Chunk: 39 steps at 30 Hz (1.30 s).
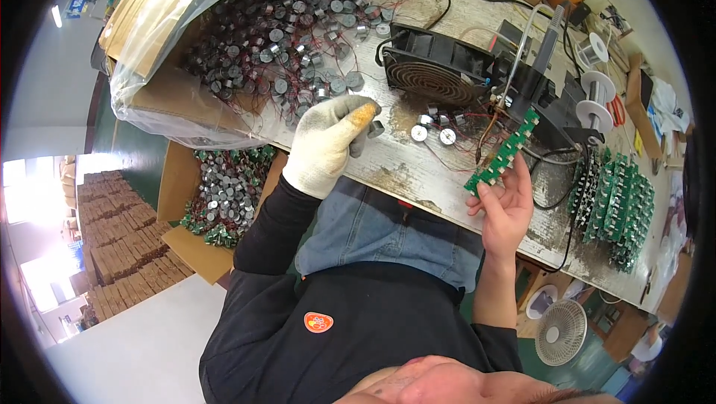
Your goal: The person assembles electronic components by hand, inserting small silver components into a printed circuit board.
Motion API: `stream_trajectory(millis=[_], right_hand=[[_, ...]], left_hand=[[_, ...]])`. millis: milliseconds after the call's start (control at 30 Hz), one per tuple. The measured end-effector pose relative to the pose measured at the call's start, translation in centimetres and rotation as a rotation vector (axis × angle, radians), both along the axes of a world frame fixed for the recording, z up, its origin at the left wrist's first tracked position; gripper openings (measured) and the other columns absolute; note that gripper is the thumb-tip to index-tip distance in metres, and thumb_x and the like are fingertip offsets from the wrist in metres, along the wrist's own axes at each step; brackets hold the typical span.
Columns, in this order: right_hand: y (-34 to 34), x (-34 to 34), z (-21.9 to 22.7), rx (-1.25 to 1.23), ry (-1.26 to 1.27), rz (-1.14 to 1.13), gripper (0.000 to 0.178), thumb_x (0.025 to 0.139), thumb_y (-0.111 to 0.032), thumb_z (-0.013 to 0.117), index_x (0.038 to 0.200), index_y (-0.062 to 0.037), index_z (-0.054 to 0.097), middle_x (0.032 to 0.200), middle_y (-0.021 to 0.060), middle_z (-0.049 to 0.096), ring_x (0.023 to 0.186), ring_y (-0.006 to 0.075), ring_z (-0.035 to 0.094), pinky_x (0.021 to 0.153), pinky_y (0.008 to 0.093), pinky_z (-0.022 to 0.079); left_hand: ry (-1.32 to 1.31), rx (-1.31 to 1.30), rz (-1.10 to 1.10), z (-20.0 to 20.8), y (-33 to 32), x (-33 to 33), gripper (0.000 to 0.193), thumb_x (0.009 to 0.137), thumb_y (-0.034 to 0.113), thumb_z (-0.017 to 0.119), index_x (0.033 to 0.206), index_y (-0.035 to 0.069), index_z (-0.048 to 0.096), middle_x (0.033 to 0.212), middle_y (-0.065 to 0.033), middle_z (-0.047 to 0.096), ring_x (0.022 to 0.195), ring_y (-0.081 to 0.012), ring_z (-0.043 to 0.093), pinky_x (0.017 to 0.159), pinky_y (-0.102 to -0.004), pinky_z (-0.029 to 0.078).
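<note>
My left hand (pixel 326 143), in a white and grey glove with a yellow-stained finger, is closed at the table's front. At its fingertips is a small round metal part (pixel 377 129), partly hidden by the glove. My bare right hand (pixel 506 206) pinches the lower end of a green circuit board strip (pixel 506 152), which slants up toward a black soldering stand (pixel 528 87). Between my hands lie a few loose round metal parts (pixel 447 136) with thin red wires, in front of a black fan (pixel 436 76).
A large heap of round metal parts (pixel 298 23) covers the table's back left. Below it stands a cardboard box (pixel 179 180) of parts and boards. Stacked green boards (pixel 615 206) sit at right, near solder spools (pixel 595 98). A white fan (pixel 561 332) stands below the table.
</note>
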State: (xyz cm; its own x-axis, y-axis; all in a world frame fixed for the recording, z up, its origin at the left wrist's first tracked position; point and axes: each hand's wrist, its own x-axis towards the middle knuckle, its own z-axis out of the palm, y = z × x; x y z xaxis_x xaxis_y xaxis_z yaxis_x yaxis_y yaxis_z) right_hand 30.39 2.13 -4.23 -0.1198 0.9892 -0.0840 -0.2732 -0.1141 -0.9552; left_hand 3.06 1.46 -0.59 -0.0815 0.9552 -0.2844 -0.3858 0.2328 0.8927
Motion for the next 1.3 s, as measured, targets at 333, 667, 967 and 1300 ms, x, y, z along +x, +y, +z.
stream_trajectory(millis=[333,667,967,1300], right_hand=[[-0.1,0.3,-0.2,0.017,0.028,0.050,0.070,0.081,0.014,0.058,0.143,0.0023,0.028,0.119,0.0180,0.051,0.072,0.0164,0.063,0.055,0.0248,0.052],[0.1,0.2,0.0,-0.051,0.073,0.087,0.067,0.079,0.016,0.060,0.138,0.0020,0.032,0.120,0.0192,0.052,0.075,0.0190,0.065,0.056,0.0266,0.055],[0.6,0.8,0.5,-0.074,0.072,0.133,0.067,0.079,0.015,0.060,0.137,0.0000,0.032,0.114,0.0175,0.053,0.076,0.0224,0.067,0.057,0.0271,0.056],[1.0,0.5,1.2,-0.080,0.126,0.085,0.066,0.077,0.017,0.057,0.137,-0.0001,0.035,0.122,0.0216,0.053,0.072,0.0221,0.067,0.053,0.0264,0.055]], left_hand=[[0.698,0.150,0.129,0.2,0.4,1.8,0.020,0.090,0.008,0.062,0.103,-0.007,0.063,0.080,-0.0041,0.062,0.060,-0.0061,0.054,0.054,-0.0201,0.043],[0.666,0.156,-0.086,-0.9,-1.3,7.4,0.012,0.084,0.009,0.065,0.090,-0.002,0.065,0.075,-0.0094,0.058,0.064,-0.0159,0.054,0.061,-0.0285,0.043],[0.680,0.111,-0.203,-0.8,-0.4,9.6,0.012,0.083,0.012,0.066,0.086,0.001,0.067,0.078,-0.0101,0.062,0.069,-0.0179,0.057,0.063,-0.0290,0.044],[0.290,-0.131,-0.277,0.4,0.3,10.2,0.017,0.084,0.012,0.060,0.082,-0.004,0.063,0.075,-0.0083,0.065,0.065,-0.0111,0.059,0.059,-0.0252,0.047]])
